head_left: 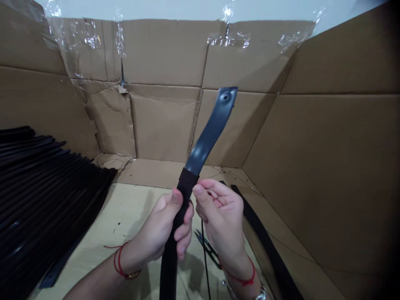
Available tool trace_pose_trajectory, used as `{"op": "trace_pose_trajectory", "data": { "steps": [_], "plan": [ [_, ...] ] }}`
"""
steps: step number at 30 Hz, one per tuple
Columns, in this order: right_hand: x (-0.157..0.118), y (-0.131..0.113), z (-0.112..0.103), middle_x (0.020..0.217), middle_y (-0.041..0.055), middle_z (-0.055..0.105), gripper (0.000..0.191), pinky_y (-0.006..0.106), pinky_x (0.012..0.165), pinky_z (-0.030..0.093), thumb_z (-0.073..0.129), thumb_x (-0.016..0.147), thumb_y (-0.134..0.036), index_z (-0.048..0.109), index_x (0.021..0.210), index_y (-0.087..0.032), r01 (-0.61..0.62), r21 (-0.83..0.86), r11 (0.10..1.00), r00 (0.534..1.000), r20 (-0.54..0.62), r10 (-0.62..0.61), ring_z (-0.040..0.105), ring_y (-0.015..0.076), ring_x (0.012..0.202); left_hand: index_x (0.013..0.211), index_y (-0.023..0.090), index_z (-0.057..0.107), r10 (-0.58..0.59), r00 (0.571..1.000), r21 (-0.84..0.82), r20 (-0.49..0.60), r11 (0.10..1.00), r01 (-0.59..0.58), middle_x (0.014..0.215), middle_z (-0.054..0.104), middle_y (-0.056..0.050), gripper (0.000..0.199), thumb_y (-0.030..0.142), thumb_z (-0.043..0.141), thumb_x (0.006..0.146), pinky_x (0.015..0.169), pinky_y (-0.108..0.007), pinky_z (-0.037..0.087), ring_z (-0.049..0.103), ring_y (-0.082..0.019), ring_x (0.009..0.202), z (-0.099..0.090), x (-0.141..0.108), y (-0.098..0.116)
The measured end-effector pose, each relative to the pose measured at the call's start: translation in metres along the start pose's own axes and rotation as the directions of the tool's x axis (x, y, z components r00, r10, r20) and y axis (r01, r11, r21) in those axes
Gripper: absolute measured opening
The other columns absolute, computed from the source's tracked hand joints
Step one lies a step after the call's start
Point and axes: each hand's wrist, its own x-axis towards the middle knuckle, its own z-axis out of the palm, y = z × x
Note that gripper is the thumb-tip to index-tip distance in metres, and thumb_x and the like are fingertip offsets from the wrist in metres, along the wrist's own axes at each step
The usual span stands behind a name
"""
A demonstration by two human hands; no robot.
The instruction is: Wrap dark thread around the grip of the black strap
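My left hand (165,225) is wrapped round a long, flat strip covered in a black sleeve (169,266), its thumb lying along the front. Above the sleeve's dark brown-black upper band (188,178), the strip's bare, glossy blue-black end (208,135) tilts up to the right, with a hole near its tip. Close against the band's right edge, my right hand (220,212) is closed, thumb and forefinger pinched together. A thin black cord (204,250) hangs down from under that hand; what the fingertips pinch is too small to make out.
Thread snips (208,250) lie on the pale tabletop (125,212) below my right hand. Many similar black strips (46,200) are stacked on the left. Another black strip (265,241) lies at right. Taped cardboard walls (165,125) enclose the back and sides.
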Motion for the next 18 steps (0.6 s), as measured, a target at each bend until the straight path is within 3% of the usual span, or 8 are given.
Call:
{"op": "trace_pose_trajectory", "data": {
  "steps": [3, 6, 8, 10, 12, 13, 15, 18],
  "plan": [
    [0.003, -0.001, -0.004, 0.050, -0.0068, 0.042, 0.028, 0.016, 0.034, 0.012, 0.077, 0.076, -0.037, 0.070, 0.089, -0.013, -0.158, 0.078, 0.984, 0.976, 0.165, 0.143, 0.019, 0.0010, 0.038, 0.061, 0.016, 0.048, -0.113, 0.968, -0.083, 0.223, 0.987, 0.135, 0.034, 0.033, 0.008, 0.058, 0.068, 0.037, 0.084, 0.022, -0.016, 0.031, 0.032, -0.007, 0.021, -0.009, 0.002, 0.001],
    [0.006, -0.001, -0.007, 0.051, -0.0047, 0.045, 0.032, 0.015, 0.034, 0.018, 0.082, 0.070, -0.037, 0.073, 0.088, -0.013, -0.179, 0.097, 0.979, 0.969, 0.187, 0.158, 0.028, 0.0027, 0.040, 0.060, 0.017, 0.045, -0.235, 0.851, -0.126, 0.470, 0.936, 0.329, 0.034, 0.031, 0.009, 0.061, 0.071, 0.028, 0.085, 0.021, -0.016, 0.029, 0.029, -0.006, 0.020, -0.022, 0.004, 0.006],
    [0.007, 0.000, -0.008, 0.057, -0.0011, 0.055, 0.034, 0.015, 0.036, 0.030, 0.085, 0.065, -0.036, 0.073, 0.088, -0.014, -0.166, 0.103, 0.981, 0.977, 0.151, 0.150, 0.044, 0.0064, 0.045, 0.060, 0.018, 0.045, -0.325, 0.784, -0.062, 0.528, 0.906, 0.418, 0.033, 0.031, 0.008, 0.067, 0.077, 0.020, 0.081, 0.021, -0.017, 0.028, 0.029, -0.008, 0.020, -0.025, 0.005, 0.009],
    [0.008, 0.001, -0.008, 0.066, 0.0023, 0.064, 0.034, 0.018, 0.045, 0.045, 0.086, 0.063, -0.033, 0.073, 0.088, -0.015, -0.161, 0.094, 0.982, 0.982, 0.111, 0.150, 0.056, 0.0104, 0.054, 0.065, 0.017, 0.050, -0.347, 0.860, 0.088, 0.374, 0.937, 0.339, 0.035, 0.036, 0.006, 0.072, 0.081, 0.018, 0.078, 0.027, -0.018, 0.032, 0.035, -0.008, 0.026, -0.021, 0.005, 0.010],
    [0.010, 0.003, -0.007, 0.072, 0.0030, 0.068, 0.034, 0.021, 0.054, 0.052, 0.087, 0.062, -0.029, 0.072, 0.089, -0.016, -0.142, 0.074, 0.987, 0.989, 0.046, 0.139, 0.062, 0.0120, 0.058, 0.081, 0.015, 0.055, -0.155, 0.985, 0.328, 0.075, 0.937, 0.122, 0.045, 0.045, 0.005, 0.065, 0.077, 0.034, 0.079, 0.038, -0.016, 0.037, 0.043, -0.007, 0.037, -0.013, 0.003, 0.011],
    [0.010, 0.003, -0.006, 0.073, 0.0030, 0.069, 0.034, 0.022, 0.057, 0.054, 0.087, 0.061, -0.028, 0.071, 0.089, -0.016, -0.130, 0.060, 0.990, 0.992, 0.011, 0.129, 0.063, 0.0123, 0.059, 0.088, 0.016, 0.056, 0.007, 0.999, 0.463, -0.047, 0.886, 0.016, 0.053, 0.050, 0.004, 0.056, 0.070, 0.046, 0.080, 0.045, -0.015, 0.039, 0.046, -0.006, 0.045, -0.008, 0.001, 0.011],
    [0.009, 0.003, -0.003, 0.074, 0.0024, 0.069, 0.034, 0.021, 0.058, 0.054, 0.088, 0.059, -0.026, 0.071, 0.087, -0.016, -0.101, 0.052, 0.994, 0.994, -0.036, 0.103, 0.064, 0.0120, 0.061, 0.093, 0.017, 0.054, 0.248, 0.957, 0.646, -0.147, 0.757, -0.097, 0.065, 0.052, 0.003, 0.042, 0.056, 0.060, 0.080, 0.053, -0.013, 0.037, 0.045, -0.005, 0.056, -0.001, -0.001, 0.011],
    [0.006, 0.003, 0.002, 0.067, 0.0001, 0.064, 0.028, 0.019, 0.050, 0.050, 0.086, 0.064, -0.027, 0.072, 0.085, -0.017, -0.090, 0.066, 0.994, 0.995, -0.036, 0.092, 0.058, 0.0097, 0.054, 0.079, 0.017, 0.049, 0.151, 0.984, 0.586, -0.094, 0.807, -0.068, 0.059, 0.038, 0.006, 0.046, 0.063, 0.052, 0.082, 0.044, -0.013, 0.026, 0.030, -0.003, 0.049, 0.001, -0.003, 0.011]
  ]
}}
